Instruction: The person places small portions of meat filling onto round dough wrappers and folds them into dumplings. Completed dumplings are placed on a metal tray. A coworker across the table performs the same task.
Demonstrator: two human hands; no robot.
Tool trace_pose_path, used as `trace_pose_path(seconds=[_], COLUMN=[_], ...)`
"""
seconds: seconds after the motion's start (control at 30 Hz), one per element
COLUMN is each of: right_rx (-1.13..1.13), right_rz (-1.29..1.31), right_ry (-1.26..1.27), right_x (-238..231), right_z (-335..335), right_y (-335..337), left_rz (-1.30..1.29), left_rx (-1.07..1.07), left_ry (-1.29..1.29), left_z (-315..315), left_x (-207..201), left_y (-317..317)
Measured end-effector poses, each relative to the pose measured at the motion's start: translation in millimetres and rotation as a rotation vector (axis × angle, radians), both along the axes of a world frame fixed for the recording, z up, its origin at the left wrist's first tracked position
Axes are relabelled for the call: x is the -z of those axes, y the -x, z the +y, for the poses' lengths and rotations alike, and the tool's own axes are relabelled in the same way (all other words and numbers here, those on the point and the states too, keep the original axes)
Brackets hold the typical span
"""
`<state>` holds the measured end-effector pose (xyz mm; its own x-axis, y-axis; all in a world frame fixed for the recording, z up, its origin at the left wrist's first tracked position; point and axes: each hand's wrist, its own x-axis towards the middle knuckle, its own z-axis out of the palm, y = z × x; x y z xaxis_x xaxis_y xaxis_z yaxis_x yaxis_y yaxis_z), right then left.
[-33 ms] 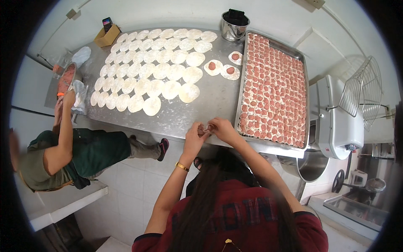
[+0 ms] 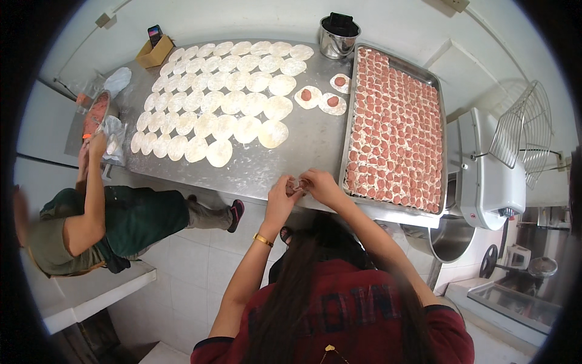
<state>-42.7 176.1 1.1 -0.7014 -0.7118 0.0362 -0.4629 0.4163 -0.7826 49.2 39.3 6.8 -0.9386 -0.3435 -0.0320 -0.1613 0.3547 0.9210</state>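
The metal table (image 2: 309, 145) (dusted white) carries dough rounds (image 2: 219, 153), a filled tray (image 2: 401, 66) and a bucket (image 2: 338, 45).

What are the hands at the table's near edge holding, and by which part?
A dough wrapper, apparently filled: the left hand supports it from the left, the right hand pinches its right edge. Finer detail is unclear.

Just beyond the hands (image 2: 282, 199), the worktop (image 2: 312, 142) is smooth metal with a low, dusty sheen. To their left, the dough rounds (image 2: 219, 153) look matt and powdery; farther left, a plastic bag (image 2: 115, 137) is thin and crinkled. To their right, a metal tray (image 2: 407, 68) holds rough, moist-looking meat filling (image 2: 370, 179). Farther right, the mixer (image 2: 492, 179) has smooth, glossy casing.
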Motion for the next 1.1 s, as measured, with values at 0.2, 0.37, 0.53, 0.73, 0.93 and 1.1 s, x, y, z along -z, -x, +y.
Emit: trace_pose_path(seconds=[0.2,0.37,0.53,0.73,0.93,1.1], right_rx=[0.008,0.035,0.052,0.049,0.050,0.033], right_rz=[0.042,0.014,0.025,-0.032,0.053,-0.027], right_ry=[-0.110,0.014,0.055,0.018,0.014,-0.025], right_x=[-2,-2,-5,-9,-6,-9], right_z=[5,1,8,4,7,4], right_y=[4,3,0,-2,-3,-1], left_rz=[-0.005,-0.067,-0.143,-0.150,-0.042,-0.040], left_rx=[0.132,0.156,0.158,0.161,0.142,0.163], left_ry=[0.036,0.085,0.216,0.244,0.087,0.087], left_z=[-11,-12,-10,-3,-5,0], left_x=[0,-4,-4,-12,-5,-11], left_y=[5,15,14,14,7,12])
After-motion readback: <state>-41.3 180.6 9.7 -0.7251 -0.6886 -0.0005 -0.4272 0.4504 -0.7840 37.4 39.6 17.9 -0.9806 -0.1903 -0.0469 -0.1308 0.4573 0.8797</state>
